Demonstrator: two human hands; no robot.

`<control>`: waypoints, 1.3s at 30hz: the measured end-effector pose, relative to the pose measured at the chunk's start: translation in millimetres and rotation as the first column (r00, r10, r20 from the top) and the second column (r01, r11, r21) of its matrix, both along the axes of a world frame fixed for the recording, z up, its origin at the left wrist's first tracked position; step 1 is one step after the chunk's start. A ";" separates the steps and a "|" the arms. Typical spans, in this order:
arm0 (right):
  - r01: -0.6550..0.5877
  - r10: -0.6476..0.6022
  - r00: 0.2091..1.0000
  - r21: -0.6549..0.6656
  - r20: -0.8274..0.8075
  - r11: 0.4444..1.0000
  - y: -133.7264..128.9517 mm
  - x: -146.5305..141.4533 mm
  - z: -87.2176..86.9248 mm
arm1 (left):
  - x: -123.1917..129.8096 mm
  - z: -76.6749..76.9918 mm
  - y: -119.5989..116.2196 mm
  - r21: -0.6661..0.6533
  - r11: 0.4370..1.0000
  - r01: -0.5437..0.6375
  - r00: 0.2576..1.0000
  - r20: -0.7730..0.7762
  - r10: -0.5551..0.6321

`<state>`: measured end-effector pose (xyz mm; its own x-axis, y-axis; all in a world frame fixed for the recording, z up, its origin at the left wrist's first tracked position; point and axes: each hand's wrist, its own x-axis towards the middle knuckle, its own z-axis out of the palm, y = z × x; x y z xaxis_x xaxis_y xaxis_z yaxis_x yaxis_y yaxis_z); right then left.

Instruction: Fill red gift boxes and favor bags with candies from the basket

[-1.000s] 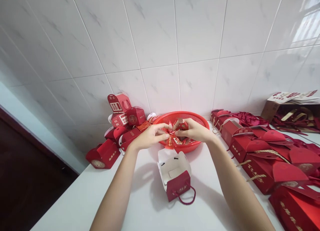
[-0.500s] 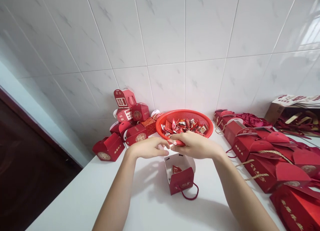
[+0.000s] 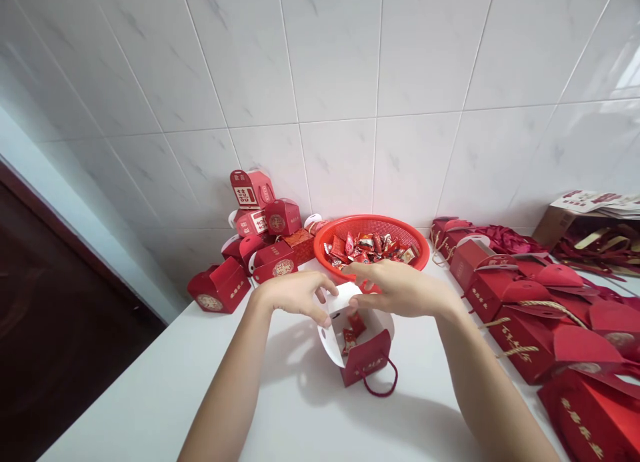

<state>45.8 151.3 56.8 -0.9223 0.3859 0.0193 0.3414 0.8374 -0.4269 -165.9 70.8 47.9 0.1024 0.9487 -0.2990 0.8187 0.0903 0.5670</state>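
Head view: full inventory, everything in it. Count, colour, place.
open box: one, dark red outside, white inside, on table, centre
cord handle: one, dark red, near side of open box
wrapped pieces: at least two, red, inside open box
basket: one, red, behind open box
wrapped sweets: many, mostly red, in basket
left boxes: several, red, piled by wall
right boxes: several, red, in rows
carton: one, brown, far right
printed sheets: several, white and red, on carton
ribbons: uncountable, dark red and gold, at carton
table: one, white
wall: one, pale tiles, behind
hands: two, left and right, at open box's flaps
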 end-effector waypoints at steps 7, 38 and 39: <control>0.057 -0.057 0.998 0.016 0.036 0.998 2.5 18.1 11.0 | 3.0 1.3 -0.9 0.012 1.000 0.028 0.995 -0.091 -0.027; -0.006 0.016 0.929 -0.030 0.368 1.000 3.2 4.2 -18.3 | 30.5 -19.6 14.0 0.066 0.979 0.192 0.970 -0.165 -0.179; -0.008 0.022 0.930 -0.038 0.368 0.999 4.3 4.8 -18.4 | 31.1 -21.4 16.1 0.065 0.967 0.247 0.963 -0.131 -0.237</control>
